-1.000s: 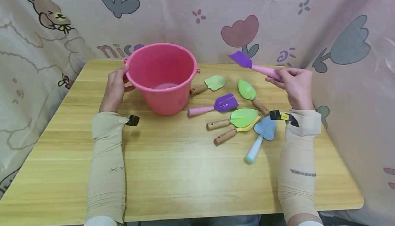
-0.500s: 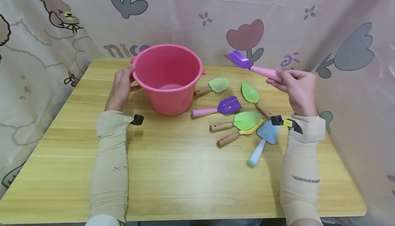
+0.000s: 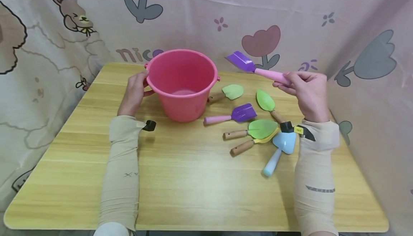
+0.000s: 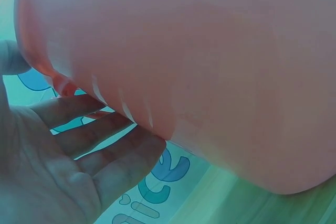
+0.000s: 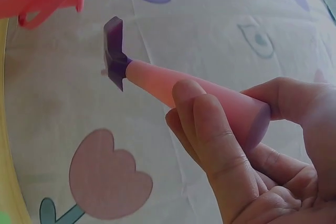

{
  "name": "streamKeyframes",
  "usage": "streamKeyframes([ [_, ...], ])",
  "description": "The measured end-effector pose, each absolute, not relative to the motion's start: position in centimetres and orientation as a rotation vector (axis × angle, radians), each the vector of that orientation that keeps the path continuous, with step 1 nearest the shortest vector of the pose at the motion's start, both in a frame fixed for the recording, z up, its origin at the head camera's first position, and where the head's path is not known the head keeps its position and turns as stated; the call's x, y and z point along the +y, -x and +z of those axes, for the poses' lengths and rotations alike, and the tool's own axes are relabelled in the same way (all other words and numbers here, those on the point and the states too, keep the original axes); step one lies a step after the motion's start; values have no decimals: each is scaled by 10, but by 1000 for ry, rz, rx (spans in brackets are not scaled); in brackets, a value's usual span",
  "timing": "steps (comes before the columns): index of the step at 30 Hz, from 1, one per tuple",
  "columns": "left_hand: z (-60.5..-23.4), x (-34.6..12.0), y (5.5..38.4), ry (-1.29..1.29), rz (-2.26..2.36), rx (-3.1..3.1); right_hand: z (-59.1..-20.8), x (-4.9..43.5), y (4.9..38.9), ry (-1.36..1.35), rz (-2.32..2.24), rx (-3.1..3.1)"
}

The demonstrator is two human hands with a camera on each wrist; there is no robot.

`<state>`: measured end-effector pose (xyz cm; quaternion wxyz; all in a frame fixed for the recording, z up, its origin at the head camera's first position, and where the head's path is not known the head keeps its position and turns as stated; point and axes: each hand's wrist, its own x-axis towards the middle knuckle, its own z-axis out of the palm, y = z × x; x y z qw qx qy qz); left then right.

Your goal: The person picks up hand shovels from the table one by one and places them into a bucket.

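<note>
My left hand (image 3: 133, 94) holds the side of a pink bucket (image 3: 185, 103) just below its rim, near one handle lug. In the left wrist view, fingers (image 4: 113, 135) lie against the bucket wall (image 4: 226, 77). Raised above the table at the right, my right hand (image 3: 306, 92) pinches the pink handle (image 5: 184, 85) of a toy shovel with a purple blade (image 3: 241, 61). The blade points left toward the bucket, still apart from it. A second purple shovel (image 3: 243, 112) with a pink handle lies on the table between the two hands.
On the wooden table (image 3: 193, 193) lie a pale green trowel (image 3: 233, 91) beside the bucket, two brighter green trowels (image 3: 265, 100), a yellow one (image 3: 242, 148) partly covered, and a light blue one (image 3: 272, 162) by the right sleeve. A printed curtain (image 3: 200, 10) hangs behind.
The raised shovel has shifted slightly left toward the bucket with the right hand. The whole head view has drifted, so table and bucket appear further right. The left hand stays on the bucket.
</note>
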<state>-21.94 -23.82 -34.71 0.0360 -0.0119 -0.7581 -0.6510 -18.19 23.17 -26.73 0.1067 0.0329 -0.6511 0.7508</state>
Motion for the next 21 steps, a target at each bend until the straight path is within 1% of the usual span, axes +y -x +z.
streamKeyframes([
  [13, -349, -237, 220, 42, -1998, -2324, -245, 199, 188, -208, 2185, -2047],
  [21, -348, -237, 218, 71, -2005, -2321, -239, 177, 191, -270, 2153, -2125],
])
